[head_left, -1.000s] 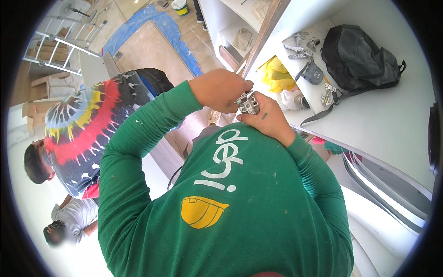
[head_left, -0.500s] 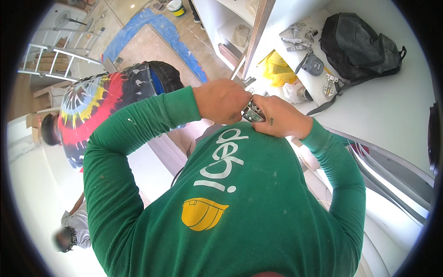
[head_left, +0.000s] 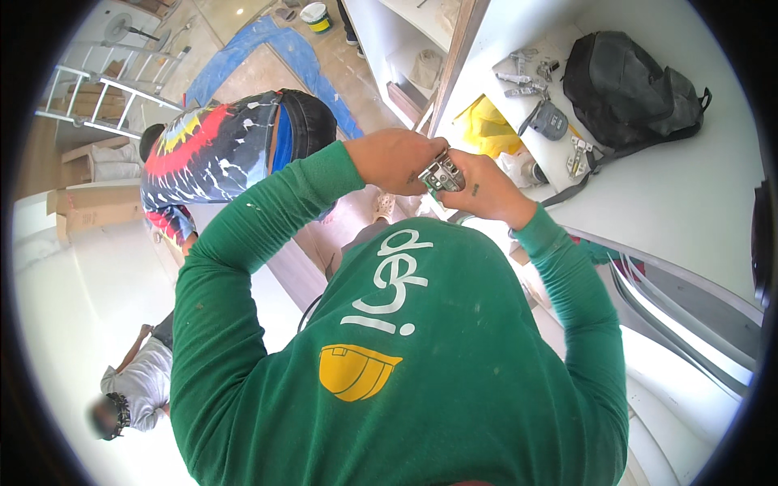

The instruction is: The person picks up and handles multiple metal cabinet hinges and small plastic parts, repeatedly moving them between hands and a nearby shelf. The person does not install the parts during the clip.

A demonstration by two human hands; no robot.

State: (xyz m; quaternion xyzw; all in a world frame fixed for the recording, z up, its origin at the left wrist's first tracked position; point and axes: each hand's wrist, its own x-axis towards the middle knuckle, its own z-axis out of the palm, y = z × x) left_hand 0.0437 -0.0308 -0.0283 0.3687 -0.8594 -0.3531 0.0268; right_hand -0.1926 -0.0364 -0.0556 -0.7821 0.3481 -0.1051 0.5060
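Note:
In front of my chest, a shiny metal cabinet hinge [head_left: 443, 173] sits between my two hands. My left hand [head_left: 395, 160] is closed on its left side, fingers curled in. My right hand [head_left: 489, 189] grips the other side with the thumb along its lower edge. Parts of the hinge are covered by my fingers. More metal hinges [head_left: 523, 77] lie on the white shelf at the right, with another hinge [head_left: 578, 158] nearer to me. Beside them rests a small dark grey device or case [head_left: 549, 120], its kind unclear.
A black backpack [head_left: 632, 85] lies on the white surface [head_left: 673, 202] at the right. Yellow material [head_left: 488, 128] sits in the opening below. A co-worker in a tie-dye shirt [head_left: 219, 150] bends over at my left; another person [head_left: 142, 381] is beyond. A ladder [head_left: 101, 101] stands far left.
My hands and the hinge have shifted slightly, and the hinge is turned to show more of its face. The co-worker in tie-dye has bent over farther and moved right.

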